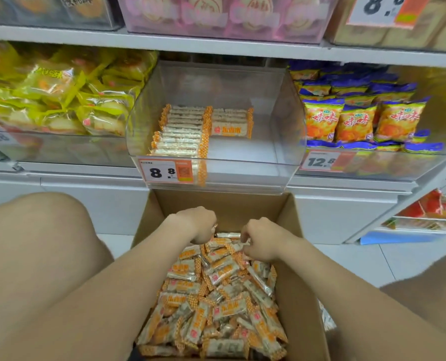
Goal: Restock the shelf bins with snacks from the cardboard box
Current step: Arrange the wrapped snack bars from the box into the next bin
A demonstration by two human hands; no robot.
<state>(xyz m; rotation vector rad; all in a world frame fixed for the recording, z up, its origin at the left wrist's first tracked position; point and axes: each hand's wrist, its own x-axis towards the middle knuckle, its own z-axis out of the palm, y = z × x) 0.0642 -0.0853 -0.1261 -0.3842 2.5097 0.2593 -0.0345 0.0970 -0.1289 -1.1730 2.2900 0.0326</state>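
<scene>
An open cardboard box point(298, 295) on the floor in front of me is full of small orange-and-white wrapped snack bars point(216, 295). Both hands reach into its far end. My left hand point(198, 224) has its fingers curled down into the pile, and an orange wrapper end shows at its fingertips. My right hand point(259, 241) pinches wrappers at the top of the pile with curled fingers. Straight above the box is a clear plastic shelf bin point(281, 142) with two short rows of the same bars point(190, 131) stacked at its left and back.
A bin of yellow-wrapped cakes point(60, 97) lies to the left, and one of blue-and-orange chip bags point(360, 113) to the right. Price tags 8.8 point(164, 171) and 12.8 point(321, 161) hang on the fronts. My knees point(39, 243) flank the box. White tiled floor point(347, 259) lies to the right.
</scene>
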